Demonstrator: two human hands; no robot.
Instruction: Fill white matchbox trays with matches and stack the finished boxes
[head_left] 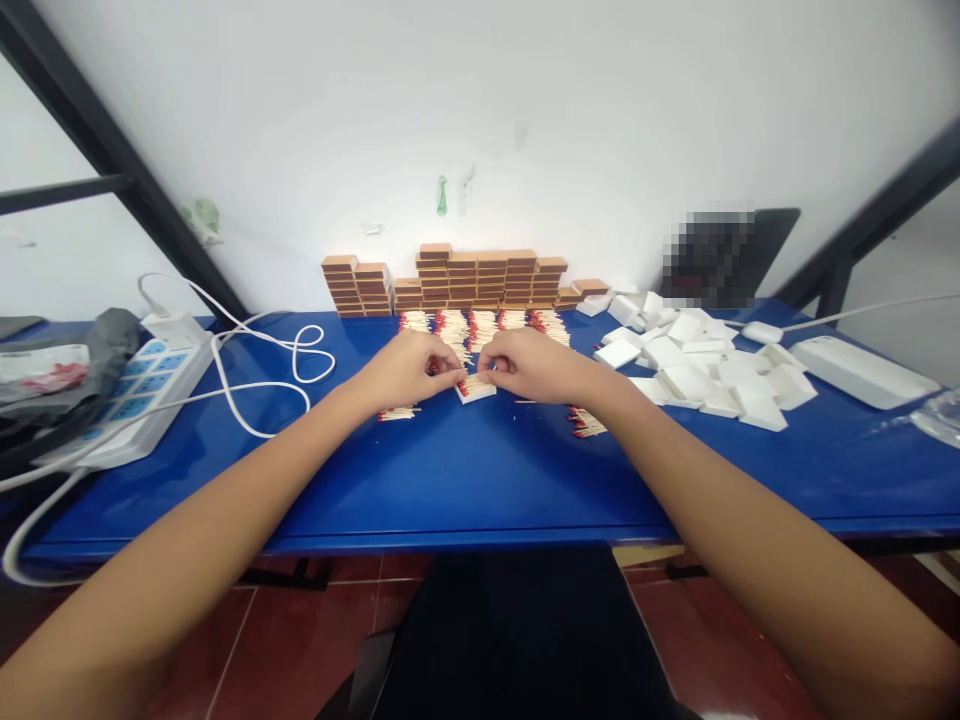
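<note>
A small white matchbox tray (pixel 478 397) holding red-tipped matches sits on the blue table between my hands. My left hand (pixel 412 372) is closed, thumb and fingers pinched at the tray's left end. From the other side my right hand (pixel 534 363) is curled in the same way, its fingertips at the tray's right end; the exact contact is partly hidden by the fingers. Behind the hands lie several bunches of loose matches (pixel 483 328). A few matches (pixel 399 413) rest below my left wrist, and another small bunch (pixel 587 422) is beside my right forearm.
Stacked matchboxes (pixel 478 280) line the wall. White trays (pixel 712 370) are heaped at the right, near a long white case (pixel 862 370) and a dark tablet-like panel (pixel 772 255). At the left are a power strip (pixel 142 400), looping white cables (pixel 274 385) and a dark bag (pixel 112 345).
</note>
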